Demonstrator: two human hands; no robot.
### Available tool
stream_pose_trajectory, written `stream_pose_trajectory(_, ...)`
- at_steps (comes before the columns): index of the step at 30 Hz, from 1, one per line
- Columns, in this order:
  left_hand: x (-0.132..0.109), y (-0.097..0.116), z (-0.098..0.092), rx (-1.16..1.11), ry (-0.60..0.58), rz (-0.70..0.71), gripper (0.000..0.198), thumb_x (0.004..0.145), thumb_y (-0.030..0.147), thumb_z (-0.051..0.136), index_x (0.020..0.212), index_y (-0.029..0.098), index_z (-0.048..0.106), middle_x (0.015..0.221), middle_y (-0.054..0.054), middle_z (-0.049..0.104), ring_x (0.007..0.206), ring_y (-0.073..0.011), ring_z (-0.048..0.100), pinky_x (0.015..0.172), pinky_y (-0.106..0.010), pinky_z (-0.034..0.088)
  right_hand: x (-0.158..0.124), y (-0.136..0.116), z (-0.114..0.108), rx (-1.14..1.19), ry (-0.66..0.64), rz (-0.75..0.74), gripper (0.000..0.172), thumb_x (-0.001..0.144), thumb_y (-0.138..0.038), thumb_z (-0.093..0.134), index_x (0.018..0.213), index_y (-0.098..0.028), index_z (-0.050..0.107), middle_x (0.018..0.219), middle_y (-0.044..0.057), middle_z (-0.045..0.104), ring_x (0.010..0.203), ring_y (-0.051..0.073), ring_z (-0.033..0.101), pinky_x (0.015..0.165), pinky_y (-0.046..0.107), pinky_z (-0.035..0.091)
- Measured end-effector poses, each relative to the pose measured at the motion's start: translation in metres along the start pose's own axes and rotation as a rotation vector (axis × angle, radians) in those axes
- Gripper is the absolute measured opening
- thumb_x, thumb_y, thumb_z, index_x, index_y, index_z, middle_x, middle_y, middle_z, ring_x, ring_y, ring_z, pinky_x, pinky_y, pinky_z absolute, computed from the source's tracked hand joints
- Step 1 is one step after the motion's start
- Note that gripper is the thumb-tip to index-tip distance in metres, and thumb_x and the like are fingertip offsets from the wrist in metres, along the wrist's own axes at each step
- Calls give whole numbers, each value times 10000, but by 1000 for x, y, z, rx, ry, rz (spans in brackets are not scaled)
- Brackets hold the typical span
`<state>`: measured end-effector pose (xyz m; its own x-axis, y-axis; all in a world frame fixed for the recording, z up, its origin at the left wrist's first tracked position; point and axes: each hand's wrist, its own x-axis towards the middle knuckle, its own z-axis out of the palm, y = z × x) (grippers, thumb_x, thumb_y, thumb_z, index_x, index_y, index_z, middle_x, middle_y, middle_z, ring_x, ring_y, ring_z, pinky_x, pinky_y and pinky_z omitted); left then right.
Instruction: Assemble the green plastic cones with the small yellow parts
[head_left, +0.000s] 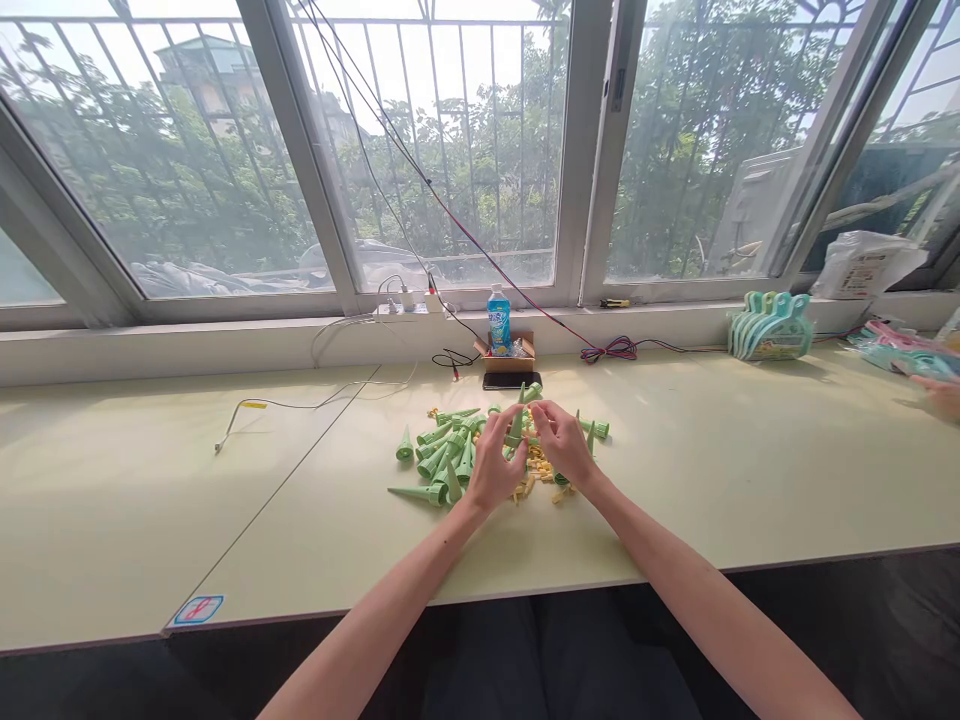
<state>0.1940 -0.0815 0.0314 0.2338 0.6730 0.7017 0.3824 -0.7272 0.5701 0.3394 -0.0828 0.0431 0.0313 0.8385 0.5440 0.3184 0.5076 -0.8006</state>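
Observation:
A heap of green cone-shaped plastic spikes (442,455) lies on the pale table (712,470), with small yellow parts (536,470) beside it. My left hand (495,465) grips one green spike (517,420) held upright above the heap. My right hand (562,445) is right beside it, fingers curled and pinched at the same spike. Both hands hover over the yellow parts.
A drink bottle (499,320) stands in a small cardboard box (510,355) by the window, a dark phone (511,380) in front. Wires (607,350) and a power strip (409,302) run along the sill. Stacked teal items (772,325) sit right; another person's hand (941,395) shows far right.

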Motion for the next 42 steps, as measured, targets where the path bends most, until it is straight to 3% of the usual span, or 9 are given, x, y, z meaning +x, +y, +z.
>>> stream_pose_trajectory(11,-2,-2,1,16,-42,86,562,792,67,554,1305,252,419,1038,-71,616,967,-191,615,837,-370,556,-3,-4,1,-138,23,-35,340,945,-512,438,835,-203,528,606,-29,470,518,124,446,523,237,354)
stream_pose_trajectory(17,-2,0,0,4,-20,97,525,794,97,588,1276,236,432,1138,-89,558,1031,-191,588,873,-389,564,-1,-15,0,-298,85,-208,304,958,-433,435,762,-208,493,581,-30,461,519,121,409,554,240,350)
stream_pose_trajectory(20,-3,0,1,-12,-1,81,502,806,102,583,1266,233,432,1091,-73,528,1002,-182,585,852,-378,569,8,-32,-6,-360,131,-292,298,965,-396,438,739,-206,482,599,-20,487,531,119,420,562,240,346)
stream_pose_trajectory(24,-3,-3,3,14,75,64,315,837,89,533,1122,213,484,1013,-50,528,885,-156,600,778,-341,570,38,-46,-23,-440,164,-283,316,948,-396,466,696,-205,472,593,-12,544,509,115,441,574,246,351)
stream_pose_trajectory(27,-2,-4,3,42,90,72,184,853,81,505,991,201,531,947,-34,539,806,-142,593,738,-317,554,71,-31,-39,-476,213,-162,318,917,-401,502,668,-204,503,601,9,607,537,135,512,601,257,372)
stream_pose_trajectory(32,-4,-2,1,55,74,116,163,834,54,503,893,196,557,891,-29,554,787,-147,590,707,-300,535,111,28,-61,-606,80,68,260,832,-313,590,604,-195,550,696,65,702,667,185,640,639,262,411)
stream_pose_trajectory(34,-5,-1,2,57,67,119,165,832,51,505,883,199,558,881,-28,554,785,-149,588,707,-301,533,117,47,-65,-630,-55,144,220,830,-292,591,637,-187,589,711,62,715,637,173,655,634,253,428)
stream_pose_trajectory(42,-7,-1,5,77,35,120,166,830,47,501,866,196,563,868,-32,555,779,-151,578,709,-295,514,118,75,-55,-654,-182,149,222,853,-279,592,654,-180,594,644,30,704,563,142,640,607,233,430)
